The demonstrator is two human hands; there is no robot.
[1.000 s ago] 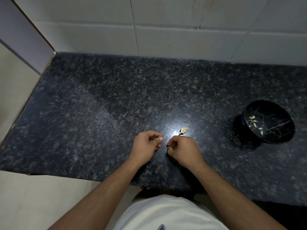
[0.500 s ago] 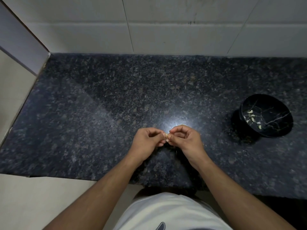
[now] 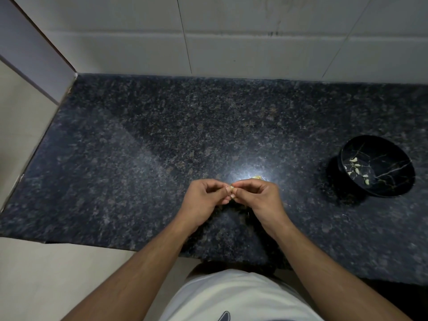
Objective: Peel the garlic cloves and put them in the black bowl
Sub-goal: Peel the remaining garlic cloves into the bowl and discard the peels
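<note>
**Garlic peeling, both hands on one clove**

Both hands are up close together over the front of the dark speckled granite counter [image 3: 139, 158]. The left hand [image 3: 203, 200] and right hand [image 3: 261, 200] have their fingers curled in, fingertips meeting, pinching a small garlic clove [image 3: 231, 187] between them. It's tiny and mostly hidden, so can't say how much skin is on it.

Just behind the right hand there's a little yellowish scrap of garlic skin [image 3: 257, 177] on the counter, right in the bright glare spot.

The black bowl [image 3: 393, 181] with the gold veining sits well off to the right, with a handful of peeled cloves [image 3: 357, 169] in it. White tiled wall [image 3: 254, 49] runs along the back.
</note>
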